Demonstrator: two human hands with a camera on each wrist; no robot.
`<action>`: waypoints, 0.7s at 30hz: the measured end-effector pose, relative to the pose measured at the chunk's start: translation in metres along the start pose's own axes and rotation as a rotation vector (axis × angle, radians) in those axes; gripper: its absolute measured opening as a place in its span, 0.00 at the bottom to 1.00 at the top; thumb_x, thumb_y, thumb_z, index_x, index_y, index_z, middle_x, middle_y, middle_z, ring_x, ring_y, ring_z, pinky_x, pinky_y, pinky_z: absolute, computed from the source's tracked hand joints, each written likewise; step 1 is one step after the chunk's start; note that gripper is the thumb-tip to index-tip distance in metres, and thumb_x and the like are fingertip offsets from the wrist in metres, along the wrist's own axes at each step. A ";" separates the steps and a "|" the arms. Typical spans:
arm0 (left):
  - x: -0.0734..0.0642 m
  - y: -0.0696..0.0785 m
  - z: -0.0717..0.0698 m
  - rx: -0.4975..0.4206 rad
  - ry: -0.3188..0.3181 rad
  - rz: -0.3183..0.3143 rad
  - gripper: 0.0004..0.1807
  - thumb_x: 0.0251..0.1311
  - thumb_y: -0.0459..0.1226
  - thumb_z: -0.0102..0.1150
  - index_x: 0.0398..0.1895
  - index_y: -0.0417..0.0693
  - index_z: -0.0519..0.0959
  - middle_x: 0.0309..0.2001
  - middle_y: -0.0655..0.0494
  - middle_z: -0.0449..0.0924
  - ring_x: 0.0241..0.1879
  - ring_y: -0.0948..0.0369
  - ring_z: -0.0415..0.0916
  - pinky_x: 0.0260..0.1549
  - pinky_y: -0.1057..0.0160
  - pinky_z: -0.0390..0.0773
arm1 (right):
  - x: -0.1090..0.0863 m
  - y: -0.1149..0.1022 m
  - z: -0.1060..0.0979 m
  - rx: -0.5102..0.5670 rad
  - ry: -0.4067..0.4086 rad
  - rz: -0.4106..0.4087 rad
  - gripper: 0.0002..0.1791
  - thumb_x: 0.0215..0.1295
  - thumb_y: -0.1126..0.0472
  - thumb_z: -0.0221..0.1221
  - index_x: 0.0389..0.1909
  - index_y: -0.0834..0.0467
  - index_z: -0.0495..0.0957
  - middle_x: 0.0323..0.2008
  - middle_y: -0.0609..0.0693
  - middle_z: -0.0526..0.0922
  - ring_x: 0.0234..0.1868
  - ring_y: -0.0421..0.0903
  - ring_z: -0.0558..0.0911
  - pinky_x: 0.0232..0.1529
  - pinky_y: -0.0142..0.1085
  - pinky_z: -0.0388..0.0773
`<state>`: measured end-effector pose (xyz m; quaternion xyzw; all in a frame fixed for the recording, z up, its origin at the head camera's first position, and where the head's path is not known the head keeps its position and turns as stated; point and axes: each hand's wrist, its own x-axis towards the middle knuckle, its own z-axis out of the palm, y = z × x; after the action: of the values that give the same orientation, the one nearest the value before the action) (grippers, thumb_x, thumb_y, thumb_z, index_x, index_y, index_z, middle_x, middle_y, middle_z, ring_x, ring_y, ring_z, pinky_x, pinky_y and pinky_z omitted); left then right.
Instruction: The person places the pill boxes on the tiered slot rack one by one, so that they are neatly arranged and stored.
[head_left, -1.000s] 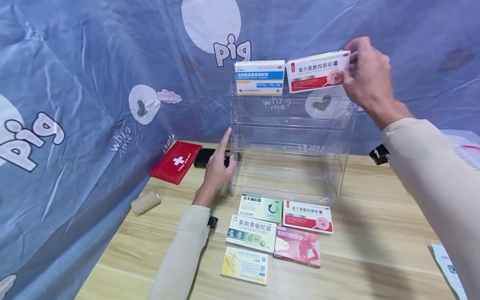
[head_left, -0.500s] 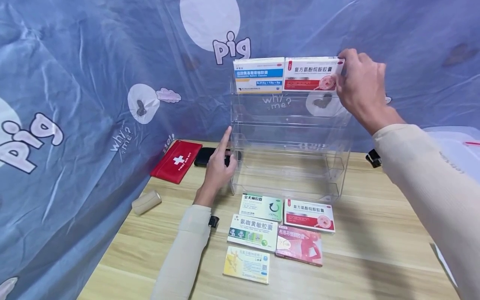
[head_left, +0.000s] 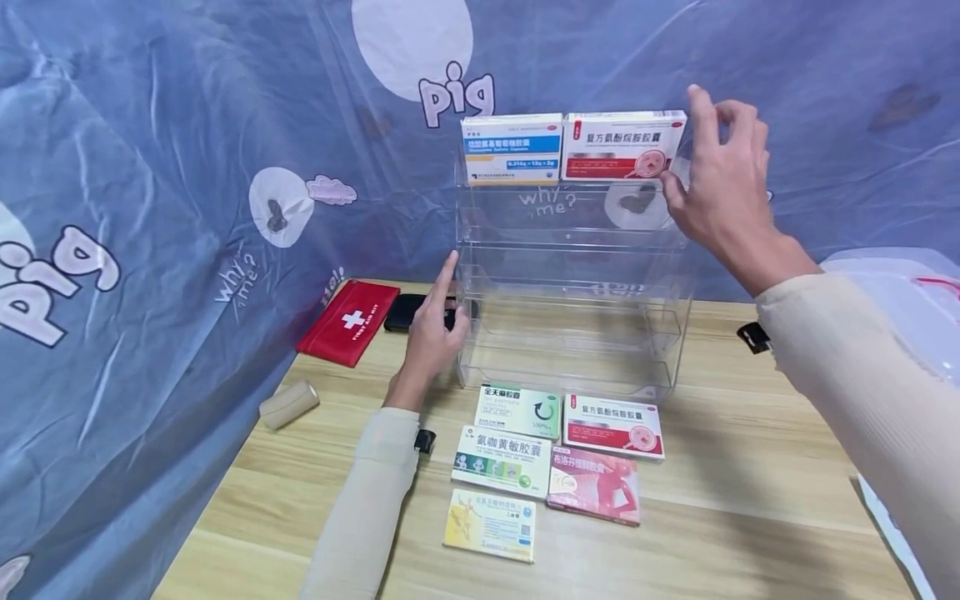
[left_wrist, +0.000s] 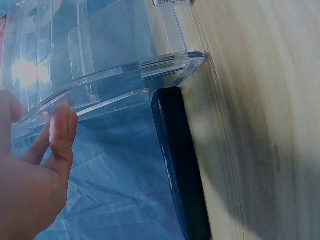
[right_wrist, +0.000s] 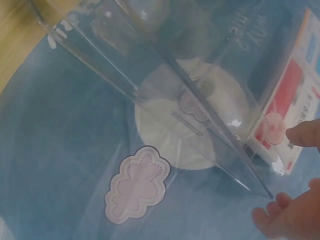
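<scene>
Long cream left sleeve (head_left: 366, 500), matching right sleeve (head_left: 862, 392), plain cuffs (head_left: 783, 287), small black pieces (head_left: 425, 442) by both wrists, seemingly plastic

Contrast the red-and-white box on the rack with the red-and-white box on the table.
The upper box stands on edge on the rack; the lower box lies flat on the table. The upper box has a blue-banded box beside it; the lower box, a green box. Both have matching front designs.

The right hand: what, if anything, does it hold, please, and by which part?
Nothing is held: the right hand is spread beside the upper red-and-white box; whether they touch is unclear.
</scene>
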<state>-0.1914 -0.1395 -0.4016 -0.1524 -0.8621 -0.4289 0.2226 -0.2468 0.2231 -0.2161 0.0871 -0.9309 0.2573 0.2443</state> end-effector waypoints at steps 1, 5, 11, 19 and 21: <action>0.000 0.000 0.000 0.000 -0.001 0.001 0.50 0.68 0.30 0.52 0.89 0.75 0.48 0.86 0.64 0.59 0.57 0.50 0.85 0.53 0.46 0.86 | -0.005 0.000 -0.002 0.018 0.004 0.011 0.48 0.73 0.61 0.61 0.88 0.43 0.47 0.80 0.66 0.53 0.81 0.64 0.54 0.82 0.66 0.53; 0.000 0.001 0.000 -0.003 -0.011 0.001 0.50 0.69 0.30 0.52 0.89 0.74 0.48 0.86 0.65 0.58 0.57 0.49 0.84 0.53 0.46 0.86 | -0.033 0.008 -0.007 0.087 0.025 0.010 0.45 0.73 0.62 0.62 0.86 0.47 0.53 0.78 0.67 0.54 0.80 0.64 0.56 0.79 0.70 0.60; 0.000 0.001 -0.002 -0.002 -0.007 0.002 0.50 0.68 0.30 0.52 0.89 0.75 0.48 0.86 0.64 0.58 0.57 0.50 0.84 0.55 0.47 0.86 | -0.101 0.036 -0.001 0.062 -0.055 -0.023 0.37 0.74 0.65 0.62 0.81 0.61 0.61 0.70 0.77 0.61 0.58 0.74 0.74 0.54 0.74 0.75; 0.001 0.001 -0.005 0.008 -0.004 0.010 0.50 0.68 0.29 0.52 0.89 0.72 0.49 0.86 0.64 0.57 0.57 0.49 0.84 0.52 0.47 0.86 | -0.196 0.073 0.030 -0.009 -0.243 0.015 0.16 0.75 0.61 0.62 0.54 0.69 0.77 0.48 0.69 0.79 0.39 0.62 0.83 0.32 0.53 0.82; 0.001 0.001 -0.005 0.011 -0.011 0.003 0.50 0.69 0.29 0.52 0.89 0.73 0.48 0.87 0.66 0.55 0.58 0.50 0.84 0.51 0.47 0.87 | -0.214 0.077 0.038 -0.012 -0.275 0.031 0.11 0.74 0.60 0.64 0.46 0.65 0.79 0.39 0.62 0.83 0.33 0.55 0.83 0.27 0.44 0.78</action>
<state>-0.1905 -0.1429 -0.3974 -0.1550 -0.8654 -0.4230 0.2193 -0.0988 0.2765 -0.3847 0.1058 -0.9583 0.2412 0.1108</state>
